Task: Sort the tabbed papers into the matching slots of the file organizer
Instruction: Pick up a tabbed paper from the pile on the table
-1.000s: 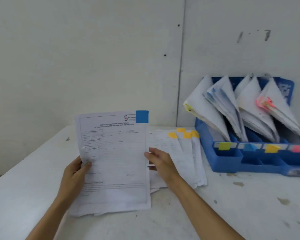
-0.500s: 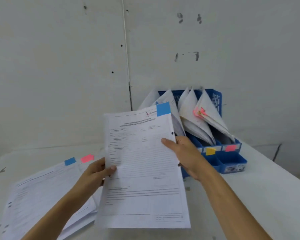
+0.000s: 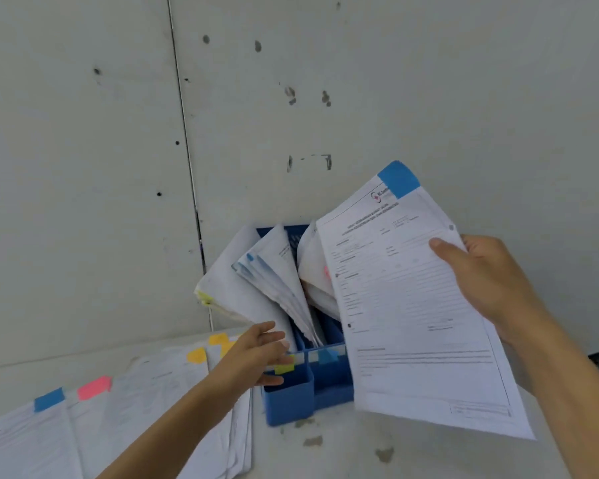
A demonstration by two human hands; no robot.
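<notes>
A person's right hand pinches a blue-tabbed sheet at 3 o'clock of the organizer; left hand, fingers spread, at its front rim. Papers lie at 8 o'clock.

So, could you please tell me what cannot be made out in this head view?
All in the head view.
File organizer: its right slots and labels are hidden behind the blue-tabbed sheet that the right hand grips.
Print on that sheet: too small and blurred to read.
Left hand: blurred; whether it touches the yellow label is unclear.
Loose papers on the table: cut off by the left and bottom edges.
</notes>
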